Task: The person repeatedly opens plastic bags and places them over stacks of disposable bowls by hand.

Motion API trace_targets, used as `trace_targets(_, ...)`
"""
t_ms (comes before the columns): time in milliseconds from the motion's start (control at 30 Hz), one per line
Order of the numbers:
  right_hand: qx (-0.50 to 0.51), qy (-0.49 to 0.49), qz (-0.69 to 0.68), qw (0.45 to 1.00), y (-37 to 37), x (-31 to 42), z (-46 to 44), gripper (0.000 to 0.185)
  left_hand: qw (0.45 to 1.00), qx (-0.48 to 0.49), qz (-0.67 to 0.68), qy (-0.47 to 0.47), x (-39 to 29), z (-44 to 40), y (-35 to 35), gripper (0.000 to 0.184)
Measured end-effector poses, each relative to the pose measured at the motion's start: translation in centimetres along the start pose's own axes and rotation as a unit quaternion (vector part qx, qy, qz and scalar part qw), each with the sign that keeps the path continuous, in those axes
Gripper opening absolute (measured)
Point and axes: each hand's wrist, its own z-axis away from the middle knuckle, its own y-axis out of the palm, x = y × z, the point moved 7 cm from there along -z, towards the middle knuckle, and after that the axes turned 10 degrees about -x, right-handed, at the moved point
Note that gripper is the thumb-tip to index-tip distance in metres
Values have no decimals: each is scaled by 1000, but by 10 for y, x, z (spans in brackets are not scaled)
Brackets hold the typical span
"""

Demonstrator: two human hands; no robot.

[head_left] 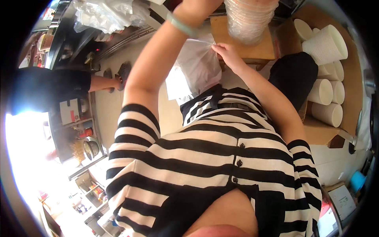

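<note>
Near wooden stool (263, 48) and carton (320, 133), right hand (227, 56) pinches bag (199, 65); left hand (202, 7), grip unclear.

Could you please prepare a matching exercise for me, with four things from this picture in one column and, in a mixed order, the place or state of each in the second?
Column one
1. Bangle
2. White cups
3. Plastic bag
4. Clear tubs

Column two
A. Pinched by the fingers of the right hand
B. Transparent and nested in one stack
C. Worn on the left arm
D. Inside the cardboard box

Right pairs: 1-C, 2-D, 3-A, 4-B.
</note>
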Motion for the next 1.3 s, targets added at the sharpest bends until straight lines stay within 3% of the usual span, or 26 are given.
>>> trace_targets(33, -5, -3, -2, 1000, -2, 8, 3, 26, 995, 45, -9, -85, 11, 21, -5, 31)
trace_targets(67, -12, -53, -18, 998, -2, 28, 10, 25, 995, 47, -6, -86, 15, 42, -17, 31)
trace_targets(100, -17, -103, -33, 994, -4, 45, 17, 25, 963, 217, -72, -143, 33, 76, -10, 24)
trace_targets(133, -18, -104, -33, 994, -4, 51, 19, 25, 896, 377, -135, -194, 50, 115, -10, 31)
trace_targets(167, -8, -89, -56, 994, -3, 55, 20, 25, 896, 376, -136, -193, 52, 132, -24, 31)
trace_targets(233, 3, -78, -77, 994, -2, 63, 25, 25, 680, 631, -176, -329, 68, 207, -45, 30)
trace_targets(267, 24, -35, -64, 997, -1, 61, 29, 24, 681, 630, -177, -328, 69, 215, -56, 30)
trace_targets(333, 44, 9, -52, 998, -2, 50, 30, 22, 705, 503, -59, -497, 67, 218, -82, 29)
trace_targets(400, 154, 133, 17, 979, 8, 17, 36, 25, 712, 451, -61, -535, 69, 215, -98, 29)
trace_targets(433, 159, 134, 18, 978, 11, 12, 36, 25, 720, 395, -61, -567, 73, 212, -108, 30)
trace_targets(633, 167, 112, -80, 976, 42, 45, 46, 25, 730, 377, -36, -569, 78, 220, -123, 30)
trace_targets(667, 184, 74, -65, 978, 46, 44, 39, 26, 730, 377, -36, -569, 78, 225, -123, 30)
trace_targets(733, 200, 35, -51, 978, 50, 60, 42, 27, 717, 241, 99, -646, 75, 223, -122, 53)
trace_targets(767, 256, 69, -205, 942, 48, 74, 52, 27, 718, 240, 100, -645, 72, 221, -125, 53)
trace_targets(800, 306, 100, -352, 879, 47, 102, 64, 27, 696, 263, 16, -667, 70, 221, -133, 59)
trace_targets(833, 370, 13, -411, 833, 44, 140, 84, 28, 668, 284, -67, -684, 72, 222, -142, 65)
trace_targets(900, 340, 11, -404, 849, 27, 178, 100, 30, 678, 319, -45, -660, 88, 236, -148, 67)
trace_targets(1000, 320, 16, -348, 881, 4, 176, 91, 35, 768, 343, -52, -538, 99, 237, -136, 78)
trace_targets(1033, 259, -19, -223, 939, 2, 175, 85, 35, 671, 339, 62, -657, 81, 218, -123, 81)
trace_targets(1067, 193, -52, -95, 975, 0, 173, 79, 34, 622, 301, 188, -698, 70, 207, -112, 85)
trace_targets(1100, 150, -59, -58, 985, -3, 169, 74, 28, 548, 263, 302, -735, 57, 196, -102, 88)
trace_targets(1133, 151, -60, -58, 985, -3, 166, 71, 28, 553, 285, 361, -695, 48, 176, -91, 87)
trace_targets(1200, 102, -124, 25, 987, -9, 164, 63, 24, 610, 329, 242, -679, 38, 154, -84, 77)
trace_targets(1233, 102, -125, 24, 987, -8, 163, 62, 24, 611, 329, 241, -678, 34, 144, -76, 77)
trace_targets(1300, 57, -165, 96, 980, -9, 166, 62, 28, 673, 462, 117, -565, 26, 134, -62, 53)
